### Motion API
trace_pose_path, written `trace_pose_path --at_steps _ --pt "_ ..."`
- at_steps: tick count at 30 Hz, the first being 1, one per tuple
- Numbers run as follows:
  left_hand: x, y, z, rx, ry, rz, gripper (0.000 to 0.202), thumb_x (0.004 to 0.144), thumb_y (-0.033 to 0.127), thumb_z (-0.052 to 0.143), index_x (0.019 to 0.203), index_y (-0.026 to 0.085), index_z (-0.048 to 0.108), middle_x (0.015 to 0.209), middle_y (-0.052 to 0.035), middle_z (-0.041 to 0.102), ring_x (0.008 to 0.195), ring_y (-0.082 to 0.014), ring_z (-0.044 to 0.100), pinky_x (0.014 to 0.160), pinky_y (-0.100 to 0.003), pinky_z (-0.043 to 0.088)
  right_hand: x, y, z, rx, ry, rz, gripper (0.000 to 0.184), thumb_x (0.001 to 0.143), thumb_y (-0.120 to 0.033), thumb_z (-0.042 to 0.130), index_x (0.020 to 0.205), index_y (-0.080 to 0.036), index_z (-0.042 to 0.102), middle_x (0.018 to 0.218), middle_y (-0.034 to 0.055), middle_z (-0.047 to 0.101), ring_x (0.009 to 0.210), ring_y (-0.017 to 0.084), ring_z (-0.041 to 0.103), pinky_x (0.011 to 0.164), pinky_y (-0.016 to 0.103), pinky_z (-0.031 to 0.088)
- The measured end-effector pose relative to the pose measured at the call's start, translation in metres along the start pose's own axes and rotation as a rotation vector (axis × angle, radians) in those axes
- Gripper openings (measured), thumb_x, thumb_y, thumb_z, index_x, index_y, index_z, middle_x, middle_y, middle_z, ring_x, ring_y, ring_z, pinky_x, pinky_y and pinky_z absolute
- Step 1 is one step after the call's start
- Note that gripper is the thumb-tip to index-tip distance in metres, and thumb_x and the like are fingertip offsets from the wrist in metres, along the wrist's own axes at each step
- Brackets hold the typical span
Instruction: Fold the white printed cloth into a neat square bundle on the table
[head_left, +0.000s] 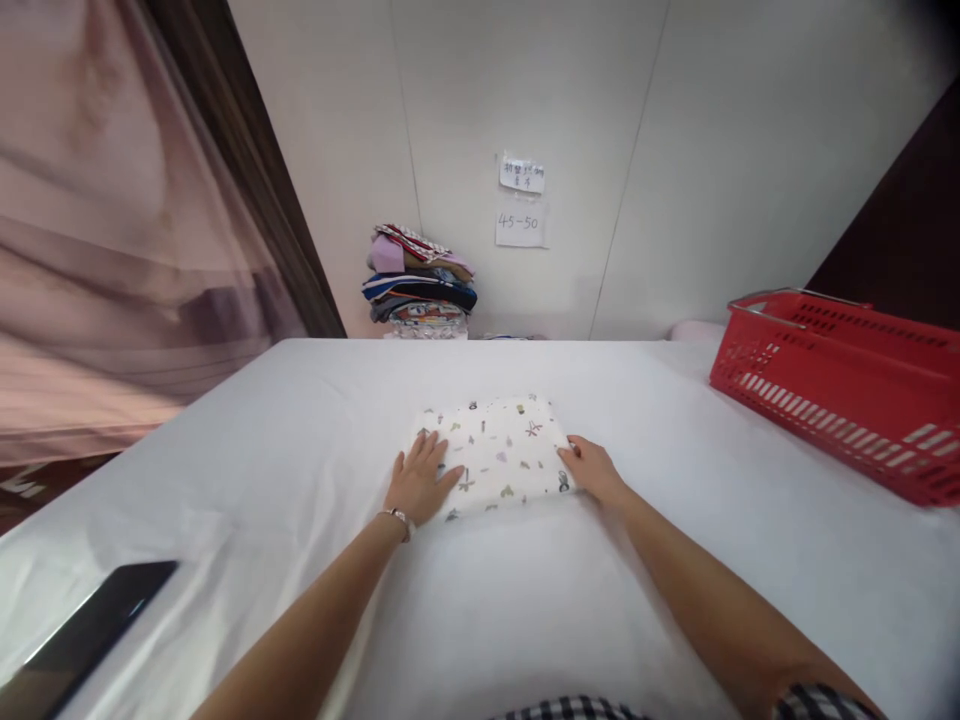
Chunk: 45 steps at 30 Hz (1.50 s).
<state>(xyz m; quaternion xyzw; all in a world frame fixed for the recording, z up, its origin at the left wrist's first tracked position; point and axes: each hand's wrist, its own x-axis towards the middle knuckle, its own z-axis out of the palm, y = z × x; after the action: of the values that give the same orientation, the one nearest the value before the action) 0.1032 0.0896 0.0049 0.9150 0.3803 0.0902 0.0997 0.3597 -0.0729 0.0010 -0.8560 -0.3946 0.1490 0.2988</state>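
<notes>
A white folded cloth (499, 455) printed with small coloured figures lies flat in the middle of the white-covered table (510, 610). My left hand (420, 480), with a bracelet at the wrist, rests on the cloth's left side, its fingers spread and stretched out. At the right edge of the cloth, my right hand (592, 468) has its fingers bent in, with thumb and fingertips gripping the border. Its fingertips are partly hidden.
To the right stands a red plastic basket (832, 385) with a metal handle. Folded clothes (420, 285) are stacked beyond the far edge, below paper signs (521, 225) on the wall. A dark phone-like device (90, 635) lies front left, and a pink curtain (112, 230) hangs left.
</notes>
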Motion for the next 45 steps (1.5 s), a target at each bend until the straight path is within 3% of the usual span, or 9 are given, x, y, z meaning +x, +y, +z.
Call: trace_pose_path --at_steps 3,6,9,16,23,32,35,39,45 --pt "-0.002 0.001 -0.003 -0.007 -0.017 -0.011 0.062 0.082 0.058 0.024 0.131 0.021 0.033 0.144 -0.0045 0.018 0.133 -0.0222 0.006 0.103 -0.048 0.011 0.008 0.003 -0.006 -0.01 -0.035 0.008 0.04 0.077 -0.046 0.045 0.106 -0.021 0.059 0.081 0.0041 0.065 0.075 0.018 0.059 0.066 0.026 0.04" --pt "-0.001 0.001 -0.003 -0.006 -0.026 -0.016 0.062 0.082 0.058 0.024 0.132 0.022 0.032 0.144 -0.0041 0.018 0.133 -0.0224 0.005 0.103 -0.049 0.011 0.028 0.002 -0.011 -0.018 -0.039 0.033 0.046 0.079 -0.047 0.044 0.112 -0.017 0.055 0.095 0.0096 0.063 0.09 0.021 0.057 0.076 0.03 0.041" --pt "0.0 0.001 -0.003 -0.001 -0.029 -0.018 0.061 0.082 0.058 0.025 0.131 0.023 0.032 0.144 -0.0041 0.018 0.133 -0.0229 0.006 0.103 -0.049 0.011 0.054 -0.005 -0.01 -0.012 -0.044 0.044 0.039 0.083 -0.041 0.045 0.11 -0.014 0.054 0.108 0.0111 0.057 0.099 0.021 0.053 0.084 0.035 0.04" --pt "0.0 0.002 0.0 0.029 -0.039 -0.046 0.061 0.082 0.057 0.027 0.132 0.022 0.031 0.145 -0.0035 0.017 0.133 -0.0221 0.005 0.103 -0.048 0.012 0.096 -0.022 0.006 0.018 -0.003 0.057 0.03 0.084 -0.031 0.048 0.111 -0.017 0.05 0.111 0.007 0.053 0.093 0.018 0.055 0.078 0.038 0.046" --pt "0.001 0.0 0.003 0.024 -0.02 -0.045 0.061 0.082 0.057 0.028 0.132 0.023 0.032 0.144 -0.0029 0.019 0.133 -0.0222 0.005 0.104 -0.047 0.01 0.11 -0.03 0.017 -0.008 0.041 0.069 0.031 0.084 -0.033 0.048 0.111 -0.017 0.05 0.112 0.0073 0.052 0.094 0.018 0.054 0.079 0.039 0.046" --pt "-0.001 -0.005 0.003 -0.108 -0.014 -0.041 0.057 0.081 0.055 0.034 0.13 0.025 0.036 0.143 -0.0025 0.022 0.133 -0.0217 0.008 0.104 -0.048 0.01 0.099 -0.031 0.03 -0.082 0.103 0.099 0.043 0.084 -0.04 0.036 0.122 -0.021 0.044 0.109 0.0099 0.059 0.102 0.022 0.053 0.083 0.032 0.039" --pt "0.009 -0.011 -0.003 -0.29 0.005 -0.081 0.05 0.08 0.05 0.04 0.122 0.022 0.047 0.138 -0.0049 0.034 0.13 -0.0209 0.021 0.103 -0.039 0.021 0.096 -0.031 0.029 -0.101 0.104 0.087 0.047 0.083 -0.043 0.035 0.122 -0.019 0.045 0.11 0.0112 0.059 0.103 0.023 0.053 0.083 0.032 0.039" --pt "0.033 -0.024 -0.023 -0.441 0.195 -0.3 0.037 0.08 0.041 0.044 0.105 0.019 0.059 0.116 -0.006 0.057 0.105 -0.0181 0.052 0.09 -0.028 0.038 0.094 -0.031 0.029 -0.115 0.107 0.072 0.051 0.083 -0.045 0.033 0.123 -0.017 0.044 0.111 0.012 0.059 0.102 0.023 0.053 0.083 0.033 0.039" --pt "0.073 -0.049 -0.035 -0.423 0.202 -0.514 0.023 0.078 0.033 0.047 0.086 0.02 0.064 0.092 -0.0043 0.066 0.084 -0.0168 0.059 0.071 -0.025 0.043 0.093 -0.03 0.031 -0.124 0.116 0.062 0.053 0.082 -0.046 0.032 0.124 -0.017 0.044 0.11 0.0121 0.059 0.1 0.024 0.053 0.082 0.033 0.039"
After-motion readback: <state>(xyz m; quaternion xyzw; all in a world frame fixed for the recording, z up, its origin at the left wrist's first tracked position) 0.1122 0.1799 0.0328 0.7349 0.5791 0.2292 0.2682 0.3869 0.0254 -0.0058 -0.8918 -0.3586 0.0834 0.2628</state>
